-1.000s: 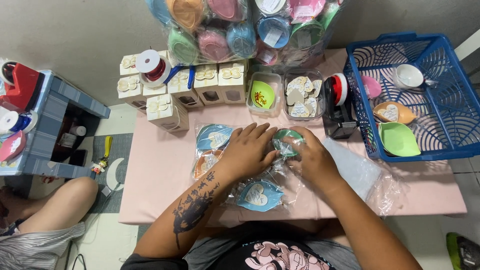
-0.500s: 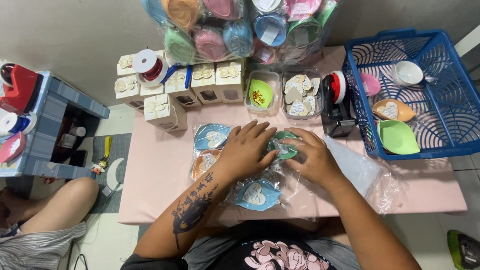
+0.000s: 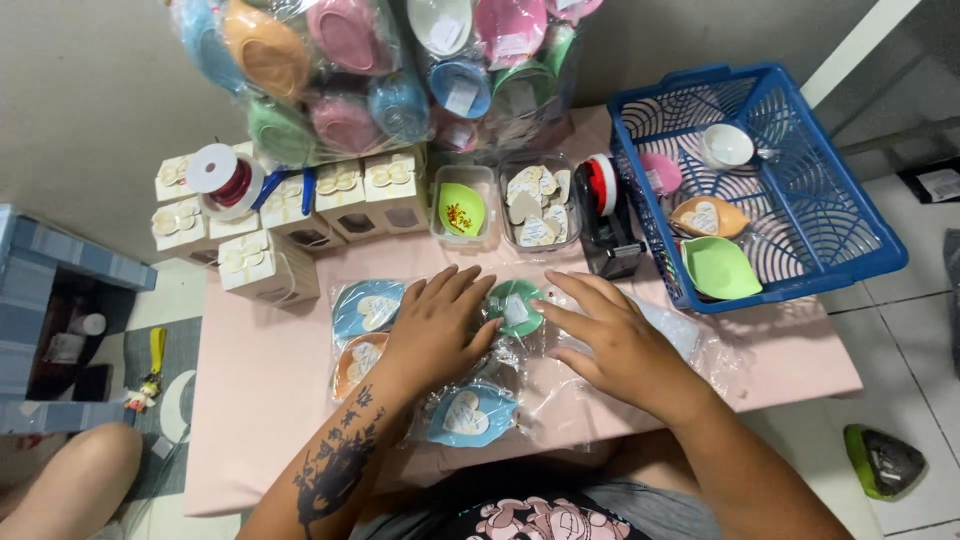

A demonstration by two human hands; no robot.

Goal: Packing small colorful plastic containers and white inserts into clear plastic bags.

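Green dish (image 3: 516,306) in clear wrap, a pale heart tag on it, lies on the pink worktop (image 3: 260,380) between the two hands. Left hand (image 3: 437,328): flat, fingers spread, palm down on the wrapped dishes, fingertips touching the green dish's left edge. Right hand (image 3: 610,340): also flat and open, fingers reaching left, tips at the dish's right edge; neither hand grips anything. Under and just left of the left hand: blue dish (image 3: 367,307) and orange dish (image 3: 358,360), both bagged with heart tags. Toward the body, below the hands: light-blue leaf dish (image 3: 470,415), bagged. Loose clear bags (image 3: 690,345) lie under and beyond the right hand. Farther out from the hands: small white gift boxes (image 3: 300,200), spool of red ribbon (image 3: 222,176), tub of heart tags (image 3: 535,200), tape dispenser (image 3: 605,215). Off to the right hand's far side: blue basket (image 3: 850,215) holding a few unwrapped dishes.
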